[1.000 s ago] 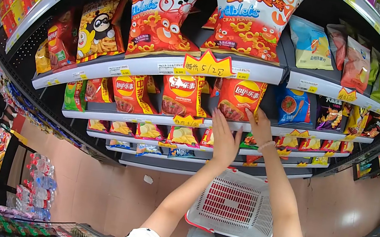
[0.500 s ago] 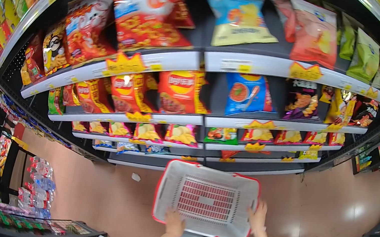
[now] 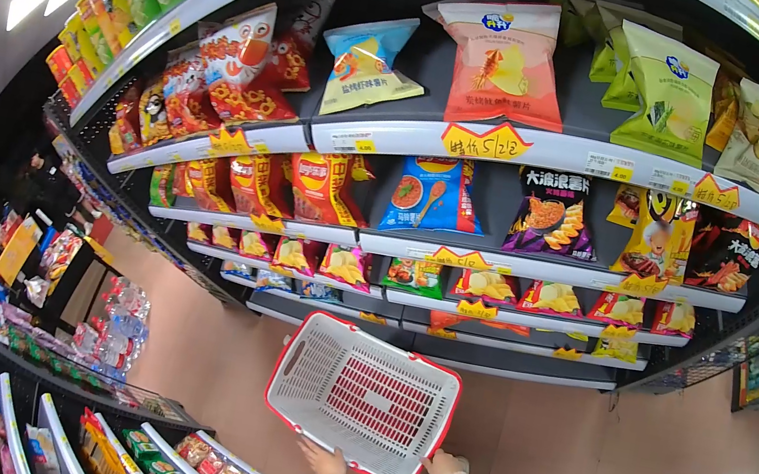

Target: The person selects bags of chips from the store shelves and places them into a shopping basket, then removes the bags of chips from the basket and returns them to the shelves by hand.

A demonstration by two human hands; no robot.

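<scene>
A white plastic shopping basket [image 3: 362, 347] with a red rim is in front of my body, below the snack shelves. Its slatted floor is visible, with nothing lying on it. My left hand [image 3: 323, 461] is at the near rim, left of the middle, its fingers partly hidden by the basket. At the near right corner, my right hand [image 3: 443, 468] grips the rim. The basket is turned slightly, its right end nearer to me.
Crisp bags stand on tiered shelves ahead, among them a pink bag [image 3: 502, 61], a green bag [image 3: 668, 95] and a blue bag [image 3: 432, 196]. Bottle packs [image 3: 118, 328] stand at left. Low shelves [image 3: 94, 446] flank me.
The basket and both hands have shifted left in view, and the basket has rotated a little. The shelf view has swung, bringing the pink and green bags nearer the middle.
</scene>
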